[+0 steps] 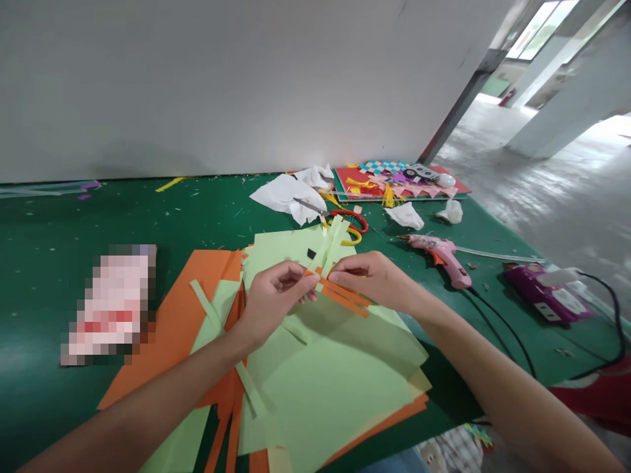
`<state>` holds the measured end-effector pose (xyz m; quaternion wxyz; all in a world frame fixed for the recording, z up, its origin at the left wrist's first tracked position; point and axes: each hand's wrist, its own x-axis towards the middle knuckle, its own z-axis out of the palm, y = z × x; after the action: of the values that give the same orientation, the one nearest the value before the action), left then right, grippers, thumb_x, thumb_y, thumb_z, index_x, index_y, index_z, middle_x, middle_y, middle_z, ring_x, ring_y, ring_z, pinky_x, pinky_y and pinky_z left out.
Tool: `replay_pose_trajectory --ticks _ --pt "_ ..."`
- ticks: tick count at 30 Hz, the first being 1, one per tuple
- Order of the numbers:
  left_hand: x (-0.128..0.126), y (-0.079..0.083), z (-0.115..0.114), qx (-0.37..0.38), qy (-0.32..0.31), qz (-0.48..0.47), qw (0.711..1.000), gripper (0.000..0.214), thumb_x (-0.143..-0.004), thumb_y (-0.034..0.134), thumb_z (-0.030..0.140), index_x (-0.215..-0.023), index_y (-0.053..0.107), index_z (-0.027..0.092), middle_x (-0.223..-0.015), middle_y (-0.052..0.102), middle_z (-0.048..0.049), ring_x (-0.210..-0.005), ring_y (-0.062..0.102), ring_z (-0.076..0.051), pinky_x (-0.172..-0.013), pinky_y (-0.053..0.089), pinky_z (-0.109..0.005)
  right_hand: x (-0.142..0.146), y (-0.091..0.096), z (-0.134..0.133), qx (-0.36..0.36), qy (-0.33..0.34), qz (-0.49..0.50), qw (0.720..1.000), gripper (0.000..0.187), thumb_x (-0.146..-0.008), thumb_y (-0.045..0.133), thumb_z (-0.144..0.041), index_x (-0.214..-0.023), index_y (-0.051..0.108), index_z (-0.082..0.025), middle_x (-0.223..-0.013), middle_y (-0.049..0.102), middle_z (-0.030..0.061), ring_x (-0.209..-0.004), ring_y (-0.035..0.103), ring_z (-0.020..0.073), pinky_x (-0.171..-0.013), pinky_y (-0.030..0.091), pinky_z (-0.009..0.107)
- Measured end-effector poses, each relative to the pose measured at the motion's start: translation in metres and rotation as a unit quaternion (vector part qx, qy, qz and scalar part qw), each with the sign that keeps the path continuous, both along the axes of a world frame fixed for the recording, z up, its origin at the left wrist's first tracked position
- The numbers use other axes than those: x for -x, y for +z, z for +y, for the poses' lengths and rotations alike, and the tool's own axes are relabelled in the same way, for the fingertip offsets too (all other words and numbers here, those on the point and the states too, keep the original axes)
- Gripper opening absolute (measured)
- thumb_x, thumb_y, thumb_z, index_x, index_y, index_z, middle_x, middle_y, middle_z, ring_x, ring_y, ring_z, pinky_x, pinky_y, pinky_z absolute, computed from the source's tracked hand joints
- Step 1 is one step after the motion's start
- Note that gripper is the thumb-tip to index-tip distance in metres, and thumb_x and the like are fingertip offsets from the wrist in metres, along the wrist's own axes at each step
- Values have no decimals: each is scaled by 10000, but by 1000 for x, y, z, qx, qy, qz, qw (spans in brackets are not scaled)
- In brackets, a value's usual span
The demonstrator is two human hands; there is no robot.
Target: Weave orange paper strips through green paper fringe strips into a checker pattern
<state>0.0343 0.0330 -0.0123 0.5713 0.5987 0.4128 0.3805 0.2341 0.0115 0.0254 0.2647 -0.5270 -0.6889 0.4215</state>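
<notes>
strips, crisscross, orange and pale green

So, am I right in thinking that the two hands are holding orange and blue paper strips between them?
Not quite: the head view shows the left hand and right hand holding orange paper strips and light green ones, not blue.

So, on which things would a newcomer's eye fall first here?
Probably on the left fingers and right fingers at the centre, pinching crossed orange and pale green paper strips above pale green sheets. Next, perhaps, the pink glue gun lying on the green table to the right, and the scissors with red and yellow handles beyond the strips.
</notes>
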Motion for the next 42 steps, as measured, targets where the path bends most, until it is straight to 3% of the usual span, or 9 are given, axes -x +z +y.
replay_pose_trajectory --ticks 4,10,20,28,35,42 --pt "0 0 1 -7 3 10 1000 202 -808 701 345 -712 616 188 -603 670 40 -566 616 -77 -539 457 -150 0 0 0 7 4 -11 1000 304 -888 506 -376 -738 646 -151 -645 521 -13 -588 410 96 -530 310 237" --pt "-1 0 1 -17 21 5 1000 214 -814 691 351 -708 604 186 -621 664 32 -570 605 -83 -555 467 -165 1 0 -2 -23 2 -9 1000 237 -799 649 -377 -710 576 -170 -668 512 -34 -610 412 94 -543 309 236" --pt "-1 4 -2 -19 -5 31 999 189 -806 685 367 -756 652 189 -639 661 24 -590 617 -101 -550 477 -174 0 -4 -1 -24 -1 -31 999 263 -826 614 -358 -661 567 -159 -616 502 -35 -579 403 89 -525 287 237" --pt "-1 1 -2 -43 -4 72 996 299 -791 690 383 -602 582 179 -589 652 10 -582 635 -130 -514 459 -197 1 -3 -2 -21 2 -40 999 275 -829 611 -378 -675 615 -150 -631 537 -17 -573 418 92 -523 294 239" --pt "-1 3 -2 -44 -6 76 996 275 -805 678 387 -637 616 179 -598 661 13 -585 634 -124 -527 455 -195 1 -2 -3 -18 2 -44 999 262 -833 606 -354 -672 615 -148 -606 529 -27 -567 407 87 -514 296 231" --pt "0 0 -2 -52 2 73 996 293 -798 689 380 -616 571 183 -579 646 24 -561 621 -117 -491 423 -190 1 0 -1 -8 4 5 1000 243 -855 573 -362 -802 679 -149 -726 633 17 -643 502 111 -581 386 233"
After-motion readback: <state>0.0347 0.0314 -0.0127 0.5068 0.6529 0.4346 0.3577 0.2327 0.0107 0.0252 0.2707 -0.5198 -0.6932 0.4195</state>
